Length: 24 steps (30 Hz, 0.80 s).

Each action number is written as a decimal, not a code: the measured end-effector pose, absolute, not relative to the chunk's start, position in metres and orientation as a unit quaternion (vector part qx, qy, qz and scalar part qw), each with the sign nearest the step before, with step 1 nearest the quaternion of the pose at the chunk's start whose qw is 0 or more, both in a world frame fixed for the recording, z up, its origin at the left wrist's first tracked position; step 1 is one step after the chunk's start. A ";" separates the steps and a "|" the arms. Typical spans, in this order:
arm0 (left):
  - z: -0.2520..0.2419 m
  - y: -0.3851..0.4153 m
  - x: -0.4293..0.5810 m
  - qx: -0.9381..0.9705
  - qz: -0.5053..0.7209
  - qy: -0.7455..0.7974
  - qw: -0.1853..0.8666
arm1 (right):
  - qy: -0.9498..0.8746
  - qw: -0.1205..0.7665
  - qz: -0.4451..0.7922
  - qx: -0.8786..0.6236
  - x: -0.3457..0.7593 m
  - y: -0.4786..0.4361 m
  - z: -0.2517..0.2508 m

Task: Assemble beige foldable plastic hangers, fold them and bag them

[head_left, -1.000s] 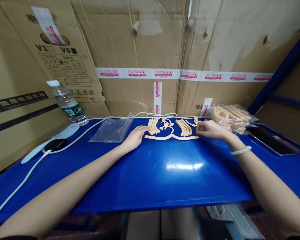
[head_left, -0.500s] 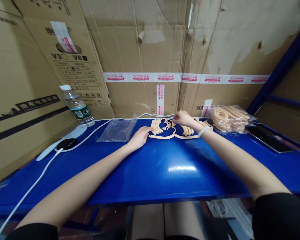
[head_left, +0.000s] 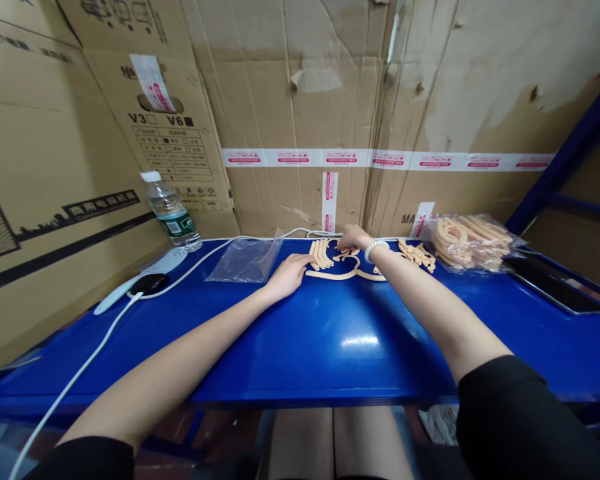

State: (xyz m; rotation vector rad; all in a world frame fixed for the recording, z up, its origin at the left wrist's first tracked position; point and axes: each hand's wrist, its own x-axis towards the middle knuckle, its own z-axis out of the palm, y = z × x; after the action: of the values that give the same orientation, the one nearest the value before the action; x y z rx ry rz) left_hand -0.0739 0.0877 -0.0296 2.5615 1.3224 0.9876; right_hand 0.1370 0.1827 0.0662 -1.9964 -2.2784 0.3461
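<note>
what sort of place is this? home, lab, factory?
Most likely a packing or sorting station in a warehouse or small factory. A blue bench is walled in by taped cartons, beige plastic parts lie sorted in rows, and a clear bag holds more of them.

Blue table (head_left: 330, 347): bottle (head_left: 173, 213) far left, clear bag (head_left: 245, 260), beige plastic pieces (head_left: 325, 257) far middle, bagged pieces (head_left: 473, 240) far right.
</note>
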 end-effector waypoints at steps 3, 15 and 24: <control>-0.029 0.087 -0.074 0.838 0.325 0.437 0.048 | -0.731 0.069 0.145 -0.664 0.141 0.185 0.073; -0.030 0.085 -0.072 0.823 0.341 0.450 0.053 | -0.692 0.273 0.174 -0.645 0.181 0.180 0.079; -0.023 0.078 -0.071 0.796 0.387 0.462 0.052 | -0.649 0.399 0.374 -0.529 0.185 0.114 0.083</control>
State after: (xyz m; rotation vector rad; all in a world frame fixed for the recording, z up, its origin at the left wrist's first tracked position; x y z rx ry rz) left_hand -0.0714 0.0779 -0.0228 2.4219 1.4055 1.1766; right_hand 0.1853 0.1143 0.0829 -1.3398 -1.6420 0.9477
